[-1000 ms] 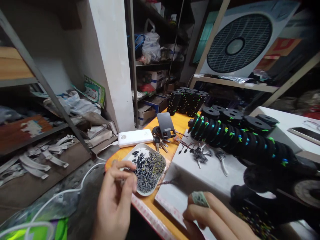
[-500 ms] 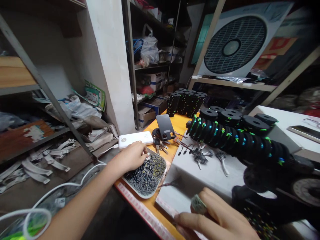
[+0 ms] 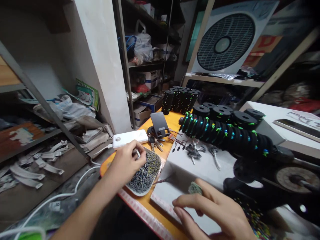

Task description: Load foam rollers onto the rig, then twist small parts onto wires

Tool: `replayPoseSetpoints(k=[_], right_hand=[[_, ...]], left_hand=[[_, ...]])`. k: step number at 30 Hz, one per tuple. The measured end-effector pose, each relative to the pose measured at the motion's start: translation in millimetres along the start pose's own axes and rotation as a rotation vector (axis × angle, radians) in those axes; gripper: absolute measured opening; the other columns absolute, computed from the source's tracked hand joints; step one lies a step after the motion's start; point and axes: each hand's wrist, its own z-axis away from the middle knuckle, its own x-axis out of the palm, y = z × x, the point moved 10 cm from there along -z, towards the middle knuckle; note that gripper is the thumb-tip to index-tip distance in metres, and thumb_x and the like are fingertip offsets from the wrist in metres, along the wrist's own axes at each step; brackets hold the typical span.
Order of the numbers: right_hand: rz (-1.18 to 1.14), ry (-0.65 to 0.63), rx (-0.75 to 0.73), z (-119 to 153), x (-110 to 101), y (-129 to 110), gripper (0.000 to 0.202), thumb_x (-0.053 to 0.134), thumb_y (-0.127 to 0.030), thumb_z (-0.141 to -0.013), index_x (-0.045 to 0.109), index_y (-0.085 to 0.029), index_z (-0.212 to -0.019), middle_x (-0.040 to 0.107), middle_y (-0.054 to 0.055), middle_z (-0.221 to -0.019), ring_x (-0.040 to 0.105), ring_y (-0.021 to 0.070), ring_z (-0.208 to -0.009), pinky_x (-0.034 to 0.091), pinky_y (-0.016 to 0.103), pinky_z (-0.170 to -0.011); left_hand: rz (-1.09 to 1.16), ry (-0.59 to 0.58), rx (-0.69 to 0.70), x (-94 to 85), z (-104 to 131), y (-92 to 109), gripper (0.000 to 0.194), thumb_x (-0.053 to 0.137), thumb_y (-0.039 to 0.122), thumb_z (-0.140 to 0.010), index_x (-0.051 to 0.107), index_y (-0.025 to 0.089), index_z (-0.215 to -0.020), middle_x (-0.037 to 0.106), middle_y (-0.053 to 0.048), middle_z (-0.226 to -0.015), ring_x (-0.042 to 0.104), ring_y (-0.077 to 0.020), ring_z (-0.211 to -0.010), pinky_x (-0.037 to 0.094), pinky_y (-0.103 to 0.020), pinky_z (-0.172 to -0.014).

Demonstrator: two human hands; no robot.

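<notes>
Over the shallow tray [image 3: 136, 194] my left hand [image 3: 128, 161] is curled, thumb and fingertips drawn together in a pinch. Anything between those fingertips is too small to make out. Small grey, black and yellowish cylindrical pieces [image 3: 143, 178] fill the tray. My right hand [image 3: 212, 208] hovers above the white box surface [image 3: 172, 190] at the front, its fingers loosely bent and nothing visible in them. Thumb and index tips are close but apart, and a greenish wrap [image 3: 195, 188] covers one finger. Near it lies a thin dark wire bundle [image 3: 163, 180].
Behind the tray are a white power bank [image 3: 130, 137], keys [image 3: 154, 143] and a phone stand [image 3: 160, 124]. To the right, a black roller [image 3: 225, 131] with coloured wire ends joins a dark machine [image 3: 282, 176]. Wire bundles [image 3: 193, 151] lie on the box. A fan [image 3: 222, 45] stands behind.
My left hand has lifted from the tray's pieces, its fingers now curled into a pinch. My right hand stays near the same place, thumb more visible. The whole view has shifted slightly.
</notes>
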Motion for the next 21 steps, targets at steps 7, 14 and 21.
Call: replayPoseSetpoints(k=[7,14,21], right_hand=[[-0.154,0.048,0.073,6.0,2.2,4.6,0.016,0.054,-0.005,-0.082,0.056,-0.019,-0.075,0.055,0.0,-0.066,0.053,0.0115,-0.057,0.042,0.022,-0.049],[-0.25,-0.019,0.076,12.8,15.8,4.6,0.022,0.053,-0.002,-0.079,0.046,-0.022,-0.078,0.056,0.0,-0.077,0.057,0.0099,-0.062,0.039,0.02,-0.048],[-0.302,0.024,0.051,16.1,17.0,3.7,0.022,0.051,-0.002,-0.08,0.043,-0.022,-0.079,0.054,0.0,-0.076,0.059,0.0103,-0.064,0.033,0.02,-0.047]], left_hand=[[1.166,-0.16,-0.241,66.9,84.6,20.6,0.022,0.078,0.037,-0.08,0.067,0.018,-0.077,0.068,0.0,-0.073,0.055,-0.0097,-0.064,0.044,-0.019,-0.062],[1.552,-0.106,-0.439,89.5,103.7,15.9,0.032,0.092,0.027,-0.064,0.062,0.017,-0.067,0.069,0.0,-0.065,0.049,-0.0045,-0.048,0.034,-0.015,-0.048],[1.566,-0.106,-0.45,89.3,105.4,14.5,0.03,0.092,0.026,-0.064,0.063,0.017,-0.067,0.069,0.001,-0.065,0.053,-0.0058,-0.052,0.039,-0.015,-0.05]])
